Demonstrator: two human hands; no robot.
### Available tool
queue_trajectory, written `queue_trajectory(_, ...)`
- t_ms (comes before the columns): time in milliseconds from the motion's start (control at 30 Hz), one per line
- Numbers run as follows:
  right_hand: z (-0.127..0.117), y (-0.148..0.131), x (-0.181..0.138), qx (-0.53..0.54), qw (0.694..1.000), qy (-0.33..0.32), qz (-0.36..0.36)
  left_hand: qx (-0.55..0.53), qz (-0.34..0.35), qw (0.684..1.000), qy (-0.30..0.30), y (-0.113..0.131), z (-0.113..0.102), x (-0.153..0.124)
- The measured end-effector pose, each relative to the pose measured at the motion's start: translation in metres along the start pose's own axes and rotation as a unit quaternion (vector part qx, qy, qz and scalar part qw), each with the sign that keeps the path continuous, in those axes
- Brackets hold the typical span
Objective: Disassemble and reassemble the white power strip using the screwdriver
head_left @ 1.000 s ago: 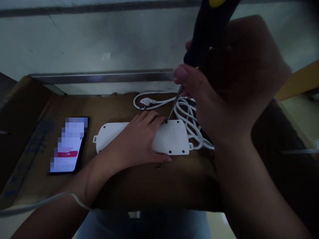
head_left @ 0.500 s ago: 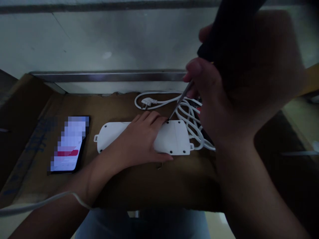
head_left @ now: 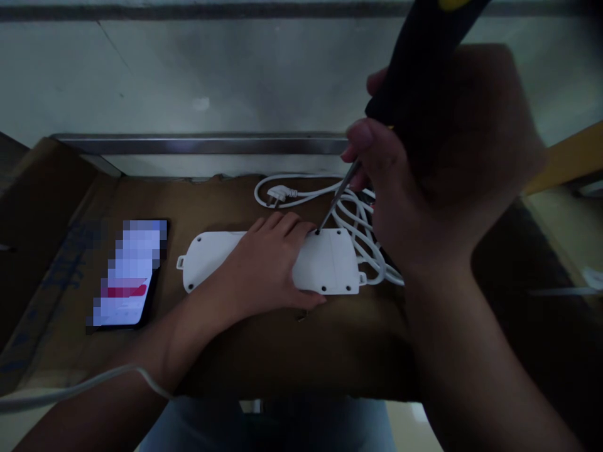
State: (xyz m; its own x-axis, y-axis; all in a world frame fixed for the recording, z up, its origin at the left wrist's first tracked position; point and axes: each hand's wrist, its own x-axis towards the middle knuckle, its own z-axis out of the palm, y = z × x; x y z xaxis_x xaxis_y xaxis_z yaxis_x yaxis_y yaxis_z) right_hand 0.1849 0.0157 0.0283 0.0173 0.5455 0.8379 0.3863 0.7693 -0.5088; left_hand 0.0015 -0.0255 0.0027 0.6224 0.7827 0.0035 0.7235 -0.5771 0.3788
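A white power strip [head_left: 330,263] lies back side up on brown cardboard [head_left: 221,201], its screw holes showing. My left hand [head_left: 264,267] lies flat across its middle, fingers stretched out and pressing it down. My right hand [head_left: 438,169] is wrapped round the black handle of a screwdriver [head_left: 414,69]. The thin metal shaft slants down and its tip sits in a screw hole on the strip's far edge, just past my left fingertips. The strip's white cable [head_left: 362,232] is coiled to the right, with its plug [head_left: 274,196] behind.
A phone [head_left: 127,273] with a lit screen lies at the left on the cardboard. A small screw [head_left: 301,317] rests in front of the strip. A metal rail [head_left: 202,144] runs along the back. A thin white cord [head_left: 85,383] crosses my left forearm.
My right hand with the screwdriver shifted slightly right and up, then settled; the tip stays at the same screw hole. My left hand has not moved.
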Motion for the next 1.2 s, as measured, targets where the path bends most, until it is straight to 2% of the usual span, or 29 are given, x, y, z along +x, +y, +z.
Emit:
queue_trajectory(133,0.001,0.003,0.001,0.028,0.999,0.006,-0.03,-0.001,0.005,1.0,-0.001,0.0,0.0,0.0)
queue_trajectory(333,-0.002,-0.003,0.0,0.03,0.998,-0.051,-0.025,0.001,0.017,1.0,0.006,0.0,0.0,-0.001)
queue_trajectory(433,-0.003,-0.003,0.0,0.009,1.0,-0.024,-0.015,0.001,0.023,1.0,0.008,0.0,0.0,-0.002)
queue_trajectory(533,-0.003,-0.001,0.002,-0.022,0.999,0.026,-0.039,-0.002,0.026,1.0,0.011,0.0,0.0,-0.003)
queue_trajectory(667,-0.002,-0.001,0.0,-0.023,0.998,0.011,-0.061,-0.002,0.025,1.0,0.011,-0.001,0.001,-0.002)
queue_trajectory(833,-0.002,-0.011,-0.002,-0.015,1.0,-0.005,-0.006,-0.002,0.02,1.0,0.008,-0.001,0.001,0.0)
queue_trajectory(933,-0.002,-0.012,-0.001,-0.008,1.0,0.006,-0.03,0.001,0.021,1.0,0.009,-0.001,0.001,0.0)
queue_trajectory(1200,-0.002,-0.008,0.001,0.003,1.0,0.015,-0.022,0.003,0.021,1.0,0.007,-0.002,0.001,-0.002)
